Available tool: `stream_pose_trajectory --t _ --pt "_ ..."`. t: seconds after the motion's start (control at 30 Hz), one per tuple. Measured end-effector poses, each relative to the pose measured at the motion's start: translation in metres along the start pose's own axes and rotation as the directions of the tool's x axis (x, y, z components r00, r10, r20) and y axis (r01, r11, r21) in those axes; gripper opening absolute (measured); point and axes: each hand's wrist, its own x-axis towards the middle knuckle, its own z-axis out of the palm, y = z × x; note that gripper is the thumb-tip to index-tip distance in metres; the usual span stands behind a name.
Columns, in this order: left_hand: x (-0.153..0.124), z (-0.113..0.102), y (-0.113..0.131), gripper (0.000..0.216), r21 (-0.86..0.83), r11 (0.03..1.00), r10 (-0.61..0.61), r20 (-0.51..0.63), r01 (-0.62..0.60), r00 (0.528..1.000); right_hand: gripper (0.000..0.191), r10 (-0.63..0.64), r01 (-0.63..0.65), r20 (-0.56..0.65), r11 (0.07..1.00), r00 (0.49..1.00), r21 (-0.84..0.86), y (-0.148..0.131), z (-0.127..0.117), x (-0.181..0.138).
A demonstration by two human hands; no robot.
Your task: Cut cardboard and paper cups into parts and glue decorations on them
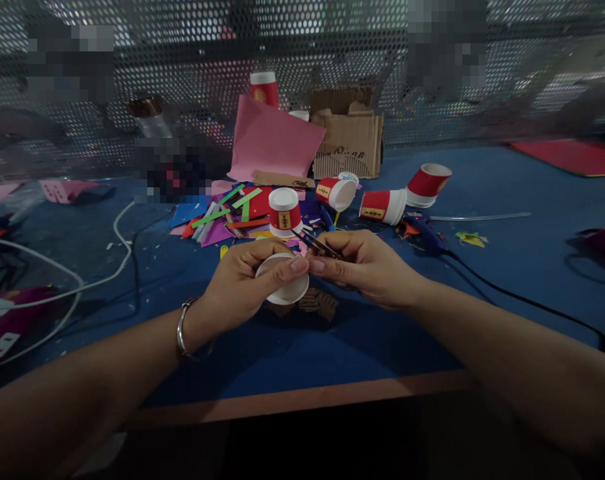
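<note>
My left hand (252,270) is closed round a small white paper cup (288,292), its round opening turned toward me and the thumb lying over the rim. My right hand (360,267) meets it at the cup's right side, thumb and fingers pinched together. Dark slim scissors (318,244) stick out of the right hand, their two narrow blades pointing up and left; their handles are hidden in the fingers. Just beyond the hands, a red and white paper cup (285,217) stands upside down. Torn corrugated cardboard (320,303) lies below the held cup.
Coloured paper strips (217,217) lie scattered behind the hands. More cups, one tipped (382,207) and one upright (429,185), stand right of centre. A glue gun (425,233) trails a black cord. Behind are pink paper (272,140), a cardboard box (350,147) and a perforated metal screen (292,40).
</note>
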Motion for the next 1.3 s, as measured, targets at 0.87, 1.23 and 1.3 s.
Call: stream_pose_trajectory --t 0.87,1.23,1.3 --pt "-0.002 0.005 -0.006 0.046 -0.083 0.986 -0.141 0.002 0.141 0.990 0.038 0.165 -0.158 -0.031 0.973 0.986 0.165 0.011 0.004 0.000" --pt "0.004 0.004 -0.010 0.030 -0.112 0.990 -0.101 -0.098 0.089 0.990 0.040 0.177 -0.169 -0.063 0.979 0.982 0.117 0.013 0.004 0.002" --pt "0.004 0.003 -0.012 0.029 -0.115 0.989 -0.107 -0.127 0.093 0.986 0.040 0.175 -0.163 -0.085 0.978 0.981 0.126 0.013 0.006 0.003"
